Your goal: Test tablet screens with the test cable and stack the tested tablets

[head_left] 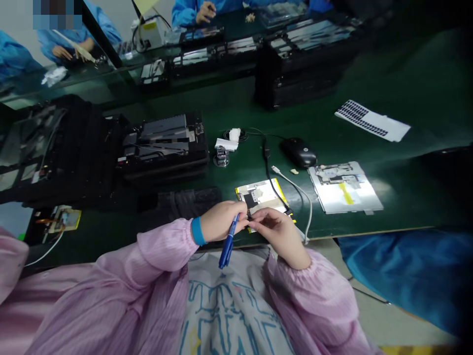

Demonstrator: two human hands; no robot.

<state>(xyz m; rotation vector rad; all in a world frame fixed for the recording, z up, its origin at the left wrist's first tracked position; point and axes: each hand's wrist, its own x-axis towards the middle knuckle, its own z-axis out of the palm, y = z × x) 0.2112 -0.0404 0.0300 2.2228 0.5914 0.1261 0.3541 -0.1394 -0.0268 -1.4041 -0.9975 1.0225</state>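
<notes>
"Item one?"
"Slim blue plastic pen (228,246), lettering illegible; long axis slanting, lower end toward the wearer. Left hand (223,222) curled round it."
"Right hand (279,231)?"
"Thumb and forefinger pinched; contents too small to tell. Beneath: flat silver panel, yellow-edged (266,198), on green desk (232,106)."
"Beyond?"
"Black mouse (298,153), round pale logo, unreadable."

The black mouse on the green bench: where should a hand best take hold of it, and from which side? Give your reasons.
Probably by the two long flanks of the black mouse, coming from above at its right end. Its rounded back faces up, and a thin black cable runs off leftward from the other end, so this approach likely stays clear of it.
</notes>
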